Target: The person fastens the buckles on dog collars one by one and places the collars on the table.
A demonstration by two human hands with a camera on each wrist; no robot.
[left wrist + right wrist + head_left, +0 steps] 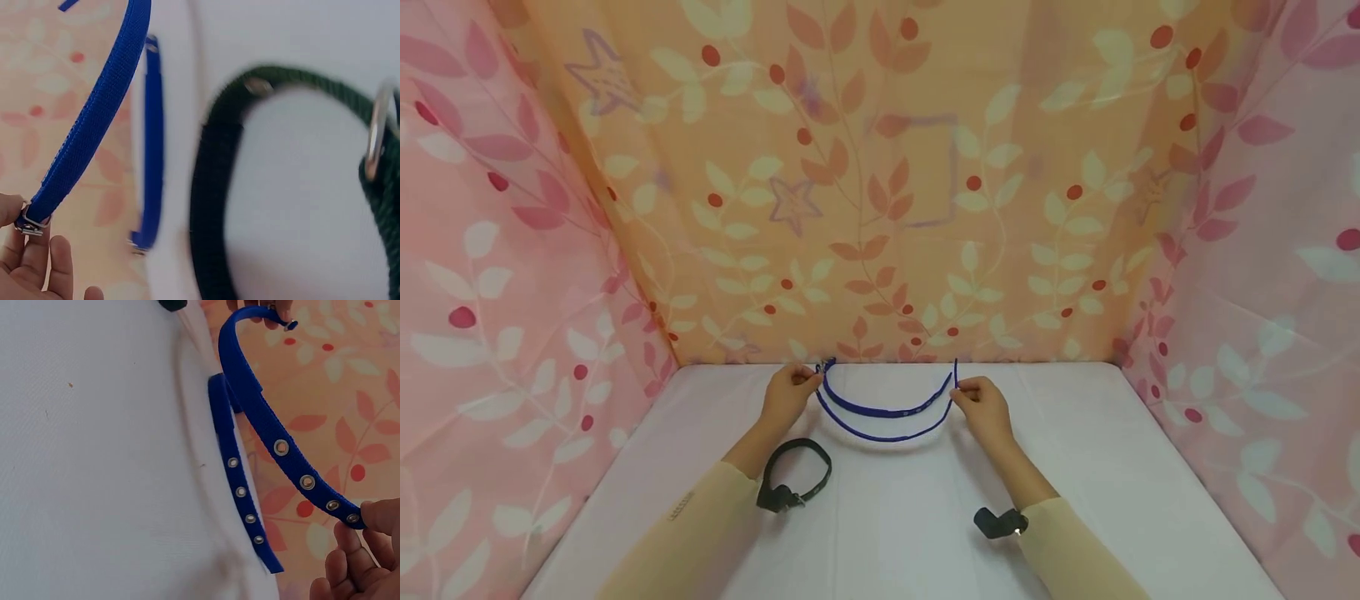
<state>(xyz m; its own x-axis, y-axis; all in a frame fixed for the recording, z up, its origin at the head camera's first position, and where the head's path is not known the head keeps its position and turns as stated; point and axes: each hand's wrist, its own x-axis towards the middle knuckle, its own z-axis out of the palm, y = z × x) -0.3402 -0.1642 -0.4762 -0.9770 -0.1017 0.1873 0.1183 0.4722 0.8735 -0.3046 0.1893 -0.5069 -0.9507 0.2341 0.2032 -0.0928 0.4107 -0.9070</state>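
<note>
My two hands hold a blue eyelet strap [281,448] stretched in a sagging arc over the white table. The left hand [788,392] pinches its metal buckle end [30,223] between thumb and fingers. My right hand [983,408] pinches the eyelet end [353,518]. A second blue length [234,469] with eyelets lies on the table just below it; whether the two are joined I cannot tell. In the head view both show as blue arcs [880,412] between the hands. A dark green collar [820,467] with a metal ring [375,134] lies in a loop by my left forearm.
The white cloth-covered table [887,533] is closed in by leaf-patterned curtains: orange at the back [880,208], pink on the left [497,333] and right [1262,333]. A black wrist camera [1000,522] sits on my right forearm.
</note>
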